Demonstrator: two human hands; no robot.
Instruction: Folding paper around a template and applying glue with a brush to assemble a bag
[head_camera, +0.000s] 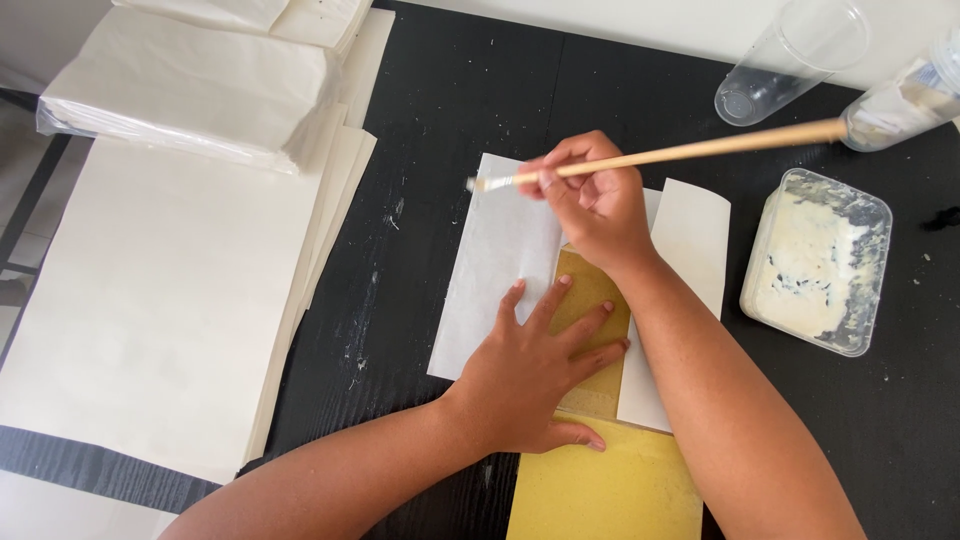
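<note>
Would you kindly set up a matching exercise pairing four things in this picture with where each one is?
1. brush
2. left hand
3. paste tub
4. stack of white sheets

a. left side of the table
b. pressed flat on the yellow paper
c. held in the right hand
d. right of the white paper

Pairs: 1-c, 2-b, 3-d, 4-a

Lying on black table (420, 130): stack of large cream sheets (150, 300) at left, bagged white paper bundle (190, 85) resting above. Standing at right: paste-smeared plastic tub (818, 260), clear plastic cup (790, 55) tipping nearby.
</note>
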